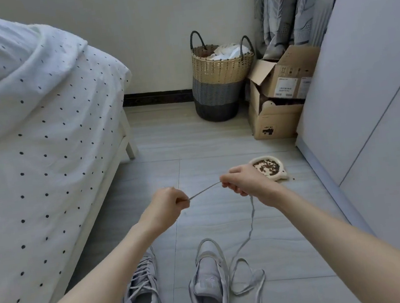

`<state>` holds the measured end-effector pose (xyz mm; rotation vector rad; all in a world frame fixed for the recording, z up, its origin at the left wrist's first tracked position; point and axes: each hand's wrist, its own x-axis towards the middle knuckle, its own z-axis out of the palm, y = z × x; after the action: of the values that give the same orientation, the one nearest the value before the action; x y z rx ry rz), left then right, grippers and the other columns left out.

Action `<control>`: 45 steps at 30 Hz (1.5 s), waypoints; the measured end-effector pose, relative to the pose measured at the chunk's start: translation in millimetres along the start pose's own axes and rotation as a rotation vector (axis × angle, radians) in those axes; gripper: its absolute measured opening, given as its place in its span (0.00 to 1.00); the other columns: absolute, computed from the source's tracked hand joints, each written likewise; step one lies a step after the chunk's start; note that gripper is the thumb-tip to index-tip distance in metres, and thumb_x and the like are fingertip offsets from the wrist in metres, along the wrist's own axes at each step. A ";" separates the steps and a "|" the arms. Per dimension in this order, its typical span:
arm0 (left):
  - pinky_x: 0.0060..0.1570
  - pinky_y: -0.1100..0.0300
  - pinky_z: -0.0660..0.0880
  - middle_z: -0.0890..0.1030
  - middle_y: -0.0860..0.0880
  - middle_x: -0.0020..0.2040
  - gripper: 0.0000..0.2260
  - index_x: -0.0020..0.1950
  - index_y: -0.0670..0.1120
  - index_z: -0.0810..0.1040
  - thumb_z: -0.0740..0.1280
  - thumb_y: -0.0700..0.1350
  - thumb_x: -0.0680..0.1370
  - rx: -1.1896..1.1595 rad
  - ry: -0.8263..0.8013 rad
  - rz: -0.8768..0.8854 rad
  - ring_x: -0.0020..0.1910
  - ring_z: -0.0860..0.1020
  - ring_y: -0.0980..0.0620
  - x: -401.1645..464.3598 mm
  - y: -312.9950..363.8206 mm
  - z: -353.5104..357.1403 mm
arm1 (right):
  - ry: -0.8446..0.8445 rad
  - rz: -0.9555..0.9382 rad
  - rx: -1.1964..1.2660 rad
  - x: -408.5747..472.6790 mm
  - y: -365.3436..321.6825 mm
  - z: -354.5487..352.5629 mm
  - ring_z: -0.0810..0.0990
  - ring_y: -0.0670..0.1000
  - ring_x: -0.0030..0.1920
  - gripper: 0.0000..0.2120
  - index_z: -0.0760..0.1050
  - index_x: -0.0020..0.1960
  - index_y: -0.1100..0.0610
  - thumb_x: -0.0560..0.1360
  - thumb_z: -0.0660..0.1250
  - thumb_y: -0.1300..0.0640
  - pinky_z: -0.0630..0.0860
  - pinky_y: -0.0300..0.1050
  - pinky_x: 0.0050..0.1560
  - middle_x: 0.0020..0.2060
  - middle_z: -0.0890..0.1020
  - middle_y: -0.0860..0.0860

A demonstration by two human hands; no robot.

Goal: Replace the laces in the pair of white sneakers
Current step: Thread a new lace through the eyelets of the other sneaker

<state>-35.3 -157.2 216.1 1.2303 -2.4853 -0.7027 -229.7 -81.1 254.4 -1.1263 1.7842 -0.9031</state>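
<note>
Sneakers: two pale sneakers stand side by side on the tiled floor (pixel 217 136) at the near edge of the view, toes pointing far.
Left sneaker (pixel 143 296): still laced, partly hidden behind the left forearm; one loose lace end trails toward the near edge.
Right sneaker (pixel 210 284): eyelets bare, tongue showing, no lace threaded through it.
Loose lace (pixel 251 231): a pale flat lace, pulled taut between the two hands above the floor; from the right hand it drops down and lies in loops on the tiles just right of the right sneaker.
Left hand (pixel 169 206): fingers curled, pinching one end of the lace between thumb and fingertips.
Right hand (pixel 244 179): raised slightly farther and to the right, fingers curled round the lace, which runs out below the fist.
Bed (pixel 40 147): fills the left side, covered with a white sheet with dark dots; a white leg stands on the floor.
Pet dish (pixel 269 167): a cream dish with brown kibble, on the floor just beyond the right hand.
Woven basket (pixel 220 82): tan, grey and dark bands, two handles, white cloth inside, against the far wall.
Cardboard box (pixel 279 105): open, right of the basket, beside a pale wardrobe (pixel 375 77).
Curtain (pixel 289 4): leaf-patterned, in the far right corner.
</note>
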 end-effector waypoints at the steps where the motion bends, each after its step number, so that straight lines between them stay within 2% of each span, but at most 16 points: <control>1: 0.33 0.74 0.67 0.77 0.52 0.35 0.05 0.46 0.39 0.83 0.67 0.38 0.75 -0.062 -0.029 -0.068 0.33 0.74 0.58 0.8 -10.0 14.9 | 0.001 0.015 -0.060 8.5 12.9 6.4 0.67 0.45 0.28 0.12 0.74 0.33 0.56 0.75 0.63 0.58 0.62 0.36 0.29 0.28 0.72 0.48; 2: 0.32 0.74 0.68 0.77 0.52 0.32 0.05 0.46 0.40 0.83 0.67 0.37 0.75 -0.113 -0.062 -0.130 0.30 0.74 0.60 1.3 -20.1 31.2 | 0.001 0.028 -0.116 17.7 27.6 14.0 0.69 0.45 0.29 0.12 0.75 0.33 0.56 0.75 0.64 0.57 0.64 0.36 0.30 0.28 0.73 0.48; 5: 0.39 0.59 0.78 0.79 0.48 0.30 0.05 0.42 0.40 0.81 0.67 0.34 0.73 -0.262 -0.144 -0.298 0.29 0.77 0.54 3.2 -48.7 83.3 | -0.022 0.052 -0.248 46.5 75.5 38.5 0.76 0.47 0.34 0.12 0.76 0.35 0.55 0.76 0.63 0.55 0.70 0.40 0.36 0.33 0.80 0.50; 7: 0.39 0.57 0.79 0.79 0.46 0.30 0.07 0.38 0.41 0.79 0.66 0.32 0.73 -0.377 -0.139 -0.415 0.29 0.78 0.51 5.0 -68.1 116.4 | -0.025 0.055 -0.361 67.3 107.2 54.3 0.80 0.51 0.45 0.09 0.79 0.42 0.56 0.76 0.63 0.55 0.69 0.41 0.42 0.42 0.83 0.53; 10: 0.35 0.58 0.79 0.79 0.46 0.30 0.08 0.36 0.42 0.77 0.67 0.32 0.73 -0.529 -0.092 -0.614 0.28 0.78 0.50 3.0 -99.2 162.8 | 0.044 0.003 -0.446 90.0 149.7 79.2 0.75 0.53 0.56 0.11 0.77 0.57 0.58 0.76 0.64 0.57 0.67 0.41 0.53 0.53 0.79 0.54; 12: 0.36 0.57 0.80 0.80 0.45 0.31 0.05 0.39 0.40 0.78 0.68 0.33 0.74 -0.624 -0.051 -0.745 0.28 0.78 0.50 -3.5 -118.6 189.8 | 0.049 -0.002 -0.428 94.3 173.0 98.8 0.75 0.53 0.53 0.09 0.76 0.55 0.58 0.76 0.63 0.58 0.66 0.40 0.51 0.50 0.77 0.53; 14: 0.34 0.60 0.79 0.80 0.44 0.32 0.03 0.41 0.39 0.79 0.67 0.34 0.74 -0.699 -0.010 -0.853 0.27 0.79 0.51 -11.6 -134.2 211.6 | -0.044 0.021 -0.430 92.3 194.6 122.1 0.76 0.52 0.51 0.07 0.78 0.50 0.58 0.76 0.63 0.58 0.64 0.39 0.45 0.46 0.79 0.52; 17: 0.31 0.65 0.77 0.79 0.44 0.33 0.02 0.43 0.38 0.79 0.68 0.34 0.75 -0.838 0.065 -0.969 0.29 0.79 0.52 -18.9 -145.6 232.5 | -0.190 0.019 -0.434 78.5 221.3 156.6 0.76 0.52 0.51 0.08 0.80 0.49 0.59 0.76 0.62 0.58 0.63 0.38 0.46 0.47 0.81 0.54; 21: 0.31 0.67 0.75 0.79 0.45 0.34 0.05 0.40 0.43 0.77 0.68 0.35 0.75 -0.923 0.101 -1.008 0.30 0.78 0.55 -18.7 -144.0 244.4 | -0.205 -0.011 -0.410 65.0 241.0 179.6 0.75 0.52 0.53 0.08 0.80 0.51 0.57 0.76 0.63 0.59 0.66 0.40 0.54 0.49 0.80 0.53; 26: 0.30 0.67 0.75 0.79 0.46 0.34 0.06 0.39 0.43 0.77 0.68 0.34 0.74 -0.949 0.157 -1.032 0.28 0.77 0.57 -15.2 -139.0 246.5 | -0.164 -0.019 -0.403 65.0 243.0 182.1 0.75 0.53 0.51 0.12 0.79 0.58 0.54 0.76 0.65 0.59 0.62 0.35 0.48 0.48 0.78 0.54; 30: 0.29 0.67 0.76 0.77 0.45 0.34 0.08 0.39 0.42 0.76 0.66 0.31 0.75 -0.997 0.193 -1.083 0.31 0.76 0.52 -16.9 -135.3 247.6 | -0.115 -0.026 -0.369 63.1 244.6 185.0 0.76 0.53 0.50 0.12 0.80 0.58 0.54 0.75 0.66 0.60 0.62 0.34 0.48 0.48 0.79 0.54; 32: 0.29 0.68 0.75 0.77 0.45 0.35 0.08 0.39 0.42 0.75 0.66 0.31 0.74 -1.001 0.204 -1.097 0.30 0.76 0.53 -18.4 -134.7 248.9 | -0.094 -0.021 -0.358 63.2 247.6 187.4 0.76 0.53 0.51 0.12 0.80 0.58 0.55 0.75 0.65 0.60 0.62 0.34 0.49 0.48 0.79 0.54; 37: 0.28 0.69 0.74 0.78 0.45 0.34 0.08 0.39 0.42 0.76 0.66 0.30 0.74 -1.021 0.175 -1.087 0.25 0.77 0.59 -16.1 -132.9 245.4 | -0.084 -0.002 -0.345 63.4 249.8 190.8 0.75 0.53 0.49 0.12 0.80 0.58 0.54 0.76 0.65 0.59 0.60 0.34 0.46 0.41 0.73 0.50; 41: 0.23 0.71 0.69 0.79 0.46 0.33 0.09 0.40 0.42 0.74 0.63 0.29 0.74 -1.183 0.125 -1.208 0.25 0.77 0.59 -16.0 -134.2 242.8 | -0.067 0.051 -0.297 64.7 249.1 190.6 0.76 0.52 0.49 0.12 0.80 0.57 0.52 0.76 0.66 0.58 0.63 0.35 0.46 0.43 0.76 0.51; 45: 0.25 0.69 0.66 0.79 0.47 0.36 0.08 0.40 0.44 0.75 0.65 0.32 0.74 -1.104 0.027 -1.157 0.33 0.77 0.55 -19.3 -139.3 244.5 | -0.070 0.072 -0.285 66.0 249.2 191.5 0.76 0.52 0.49 0.12 0.80 0.58 0.51 0.76 0.65 0.57 0.62 0.34 0.44 0.42 0.75 0.50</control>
<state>-40.7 -140.9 -65.5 1.8987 -0.7204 -1.8603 -158.6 -84.1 -58.7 -1.2458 1.9239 -0.5714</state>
